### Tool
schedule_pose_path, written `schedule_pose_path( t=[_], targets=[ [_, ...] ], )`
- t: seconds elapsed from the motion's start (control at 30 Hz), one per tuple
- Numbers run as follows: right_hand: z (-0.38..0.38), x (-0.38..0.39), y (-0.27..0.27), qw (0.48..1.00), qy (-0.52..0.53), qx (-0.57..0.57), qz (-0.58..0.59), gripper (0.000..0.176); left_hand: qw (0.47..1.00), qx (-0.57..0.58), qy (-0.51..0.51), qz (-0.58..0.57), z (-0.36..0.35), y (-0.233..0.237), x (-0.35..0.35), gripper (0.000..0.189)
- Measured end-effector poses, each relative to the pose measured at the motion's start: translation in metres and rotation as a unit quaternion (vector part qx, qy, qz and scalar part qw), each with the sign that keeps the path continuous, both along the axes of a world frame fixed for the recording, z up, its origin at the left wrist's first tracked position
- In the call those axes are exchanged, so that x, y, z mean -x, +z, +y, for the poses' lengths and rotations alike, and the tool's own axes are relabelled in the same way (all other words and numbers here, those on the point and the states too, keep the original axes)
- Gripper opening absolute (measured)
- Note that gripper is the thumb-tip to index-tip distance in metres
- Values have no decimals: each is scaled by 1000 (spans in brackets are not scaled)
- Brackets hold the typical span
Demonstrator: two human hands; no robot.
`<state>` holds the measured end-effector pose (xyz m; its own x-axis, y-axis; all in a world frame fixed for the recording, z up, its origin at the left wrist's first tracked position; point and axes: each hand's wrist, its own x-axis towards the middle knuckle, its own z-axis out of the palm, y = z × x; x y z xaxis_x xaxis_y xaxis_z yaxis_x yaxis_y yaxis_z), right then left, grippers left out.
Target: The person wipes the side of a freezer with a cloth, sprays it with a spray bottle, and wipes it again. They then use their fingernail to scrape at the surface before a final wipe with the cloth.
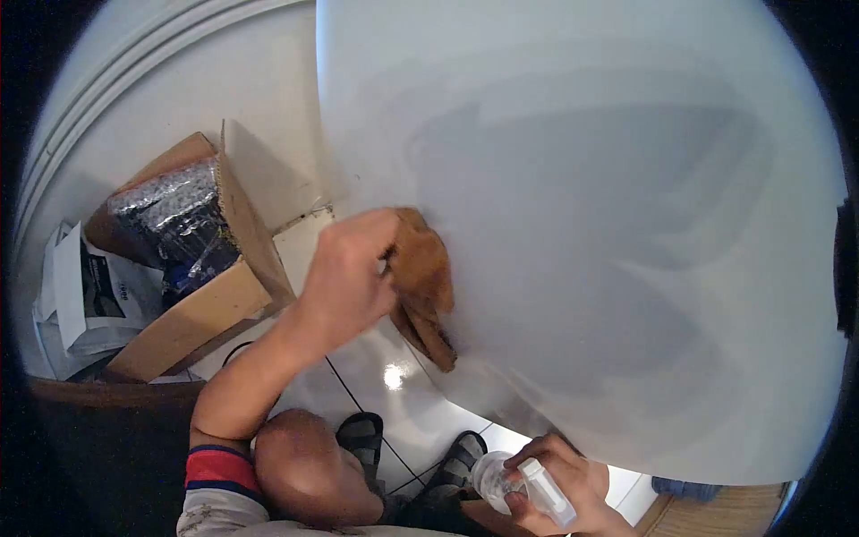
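My left hand [353,268] is closed on a brown cloth [423,273], which hangs against the left edge of a large, smooth, pale grey panel [573,242]. Faint darker reflections show on the panel's surface. Near the bottom, below the panel's lower edge, my right hand [568,479] is wrapped round a clear spray bottle [501,483] with a white and clear head. The bottle lies tilted in front of my lap.
An open cardboard box [192,331] with bubble-wrapped items stands at the left, beside white and grey packages [107,300]. White floor tiles [394,376] and my sandalled feet show below. A wooden surface [716,512] is at the bottom right.
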<state>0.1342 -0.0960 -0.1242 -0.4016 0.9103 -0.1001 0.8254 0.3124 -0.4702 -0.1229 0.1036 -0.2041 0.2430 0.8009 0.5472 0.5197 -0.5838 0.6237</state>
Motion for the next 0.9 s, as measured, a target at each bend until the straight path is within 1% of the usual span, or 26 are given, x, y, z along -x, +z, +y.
schedule_pose_path(
  t=[0.03, 0.1, 0.17, 0.2, 0.27, 0.3, 0.37, 0.4, 0.43, 0.5, 0.57, 0.63, 0.67, 0.7, 0.73, 0.8, 0.83, 0.9],
  targets=[
    [-5, -4, -9, 1000, -11, -21, -1, 33, 1000, 0, -11, 9, -4, 3, -3, 20],
    [-5, -4, -9, 999, -21, -45, 1, 35, 1000, -4, -20, 20, -6, 5, -4, 19],
    [-6, -4, -3, 1000, -18, -5, -5, 37, 999, 9, -8, -52, 2, 2, -2, 13],
    [-7, -6, -5, 1000, -21, -6, 0, 37, 999, 8, -11, -48, 5, 5, 0, 13],
    [-10, -10, -11, 997, -12, -54, 45, 39, 990, 119, -24, -74, 9, 12, 3, 13],
    [-9, -10, -8, 997, -17, -59, 54, 39, 991, 115, -28, -64, 7, 13, 1, 13],
    [-7, -9, 5, 999, -15, -23, 20, 40, 995, 66, -19, -71, -5, 9, -6, 13],
    [-9, -8, 8, 1000, -23, -2, 19, 38, 998, 48, -26, -45, -11, 15, -11, 14],
    [-7, -11, 0, 999, -25, -9, 26, 38, 998, 41, -28, -38, -8, 18, -10, 14],
    [-3, -14, -21, 989, 10, -24, 142, 27, 999, 20, -22, -18, -2, 19, -6, 14],
    [-3, -13, -24, 987, -1, -22, 161, 27, 999, 12, -24, -19, 6, 24, -2, 13],
    [-2, -7, -10, 984, -13, -21, 178, 27, 999, 3, -29, -23, 10, 21, 0, 12],
    [2, -1, 14, 995, -17, 11, 102, 28, 1000, 8, -14, -5, 8, 12, 1, 12],
    [4, 2, 26, 999, -21, 43, 25, 28, 1000, 11, 2, 13, 6, 9, 2, 12],
    [3, 0, 17, 999, -24, 38, 29, 28, 1000, 6, -1, 17, 2, 12, 0, 12],
    [4, -4, -5, 982, -2, 20, 187, 28, 998, -34, -42, 24, -3, 21, -8, 15],
    [0, -5, -8, 982, -4, 19, 189, 28, 998, -34, -45, 26, 0, 19, -4, 15],
    [-2, -3, -6, 978, -29, 45, 200, 28, 994, -96, 38, 39, 17, 14, 12, 16]
  ],
)
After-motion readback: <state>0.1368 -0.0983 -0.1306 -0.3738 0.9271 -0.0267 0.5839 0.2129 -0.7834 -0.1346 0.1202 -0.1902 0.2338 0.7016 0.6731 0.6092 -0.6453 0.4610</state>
